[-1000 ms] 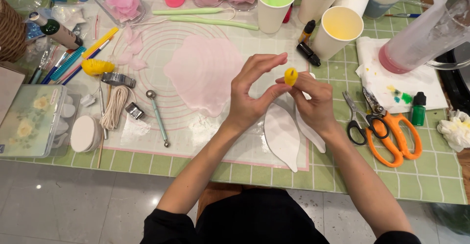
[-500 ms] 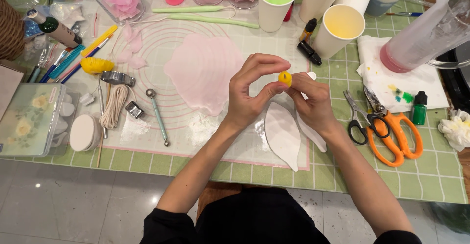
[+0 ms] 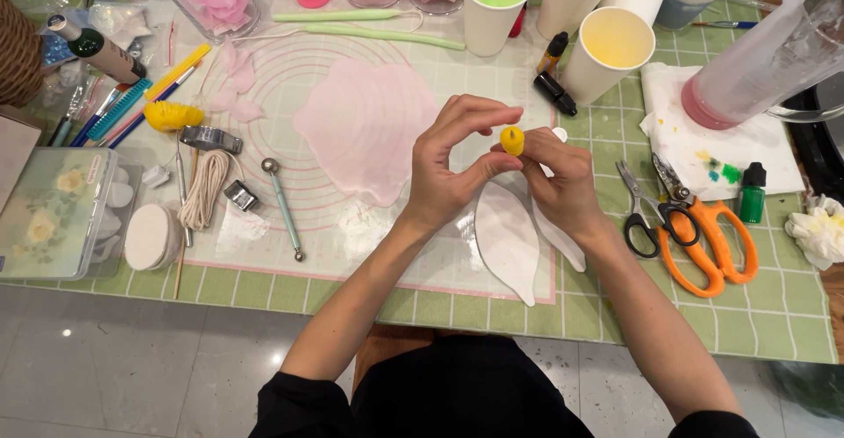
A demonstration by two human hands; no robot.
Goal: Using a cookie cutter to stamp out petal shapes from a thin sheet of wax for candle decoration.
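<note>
Yellow clay [image 3: 512, 140], a small soft lump, sits between the two hands above the middle of the mat [image 3: 422, 253]. The left hand [image 3: 453, 165] is curled, with its thumb and first finger pinched on the lump from the left side. The right hand [image 3: 558, 183] is curled too, and its fingertips touch the lump from the right. Both hands hold the lump up off the mat.

Two white leaf shapes [image 3: 507, 240] lie flat on the mat right under the hands, with their points toward the person. A big flat pink sheet [image 3: 365, 126] lies on the mat just left of the left hand. A thin metal tool with a ball end [image 3: 283, 205] lies further left, near a bundle of string [image 3: 204, 187]. A yellow lump [image 3: 169, 115] rests by the left edge of the mat, beside some pens and brushes.

Orange scissors [image 3: 703, 240] lie on the green checked tablecloth [image 3: 774, 315], to the right of the right hand. A small green bottle [image 3: 750, 193] stands next to them, by a white paper towel [image 3: 703, 130] with color spots on it. Paper cups stand along the far side of the table. One cup holds yellow color [image 3: 611, 51] and one holds green color [image 3: 495, 3]. A clear box with flowers on its lid [image 3: 53, 214] sits at the left edge.
</note>
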